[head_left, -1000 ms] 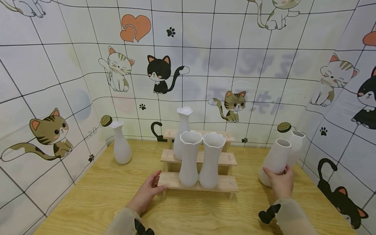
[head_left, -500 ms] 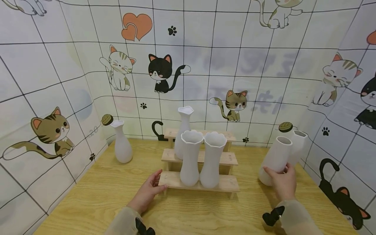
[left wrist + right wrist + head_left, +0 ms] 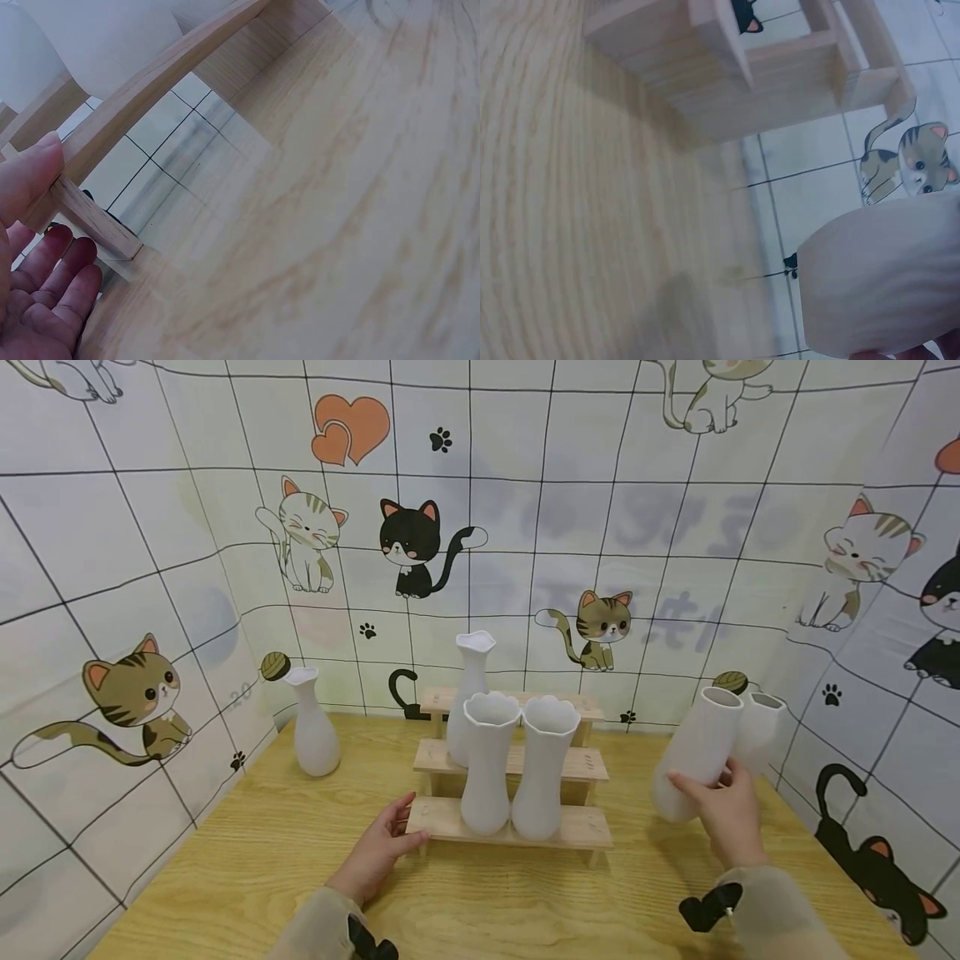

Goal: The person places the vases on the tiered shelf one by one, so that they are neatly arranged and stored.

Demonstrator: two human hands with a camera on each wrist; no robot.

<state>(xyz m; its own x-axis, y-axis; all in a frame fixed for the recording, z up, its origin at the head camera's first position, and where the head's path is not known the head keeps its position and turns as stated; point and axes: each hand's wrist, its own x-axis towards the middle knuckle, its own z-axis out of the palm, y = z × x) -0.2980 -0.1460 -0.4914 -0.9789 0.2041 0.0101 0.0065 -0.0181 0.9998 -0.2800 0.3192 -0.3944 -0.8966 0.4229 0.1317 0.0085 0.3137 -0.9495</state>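
My left hand (image 3: 381, 852) holds the left end of the lowest step of a three-tier wooden stand (image 3: 435, 814); in the left wrist view its thumb (image 3: 34, 176) lies against the step's edge. My right hand (image 3: 723, 814) grips a smooth white vase (image 3: 697, 747) around its body. This vase leans to the right and appears raised off the table; its base also shows in the right wrist view. Two white vases with scalloped rims, a left one (image 3: 489, 768) and a right one (image 3: 545, 768), stand on the lowest step. A slimmer vase (image 3: 472, 672) stands on the middle step.
Another white vase (image 3: 759, 731) stands behind the held one, partly hidden by it. At the far left of the wooden table (image 3: 495, 910) stands a narrow-necked white vase (image 3: 315, 735). A cat-printed tiled backdrop (image 3: 510, 510) encloses the back and sides.
The vase in my right hand has risen, its rim moving up and slightly left. My left hand stays on the stand, and the other vases have not moved.
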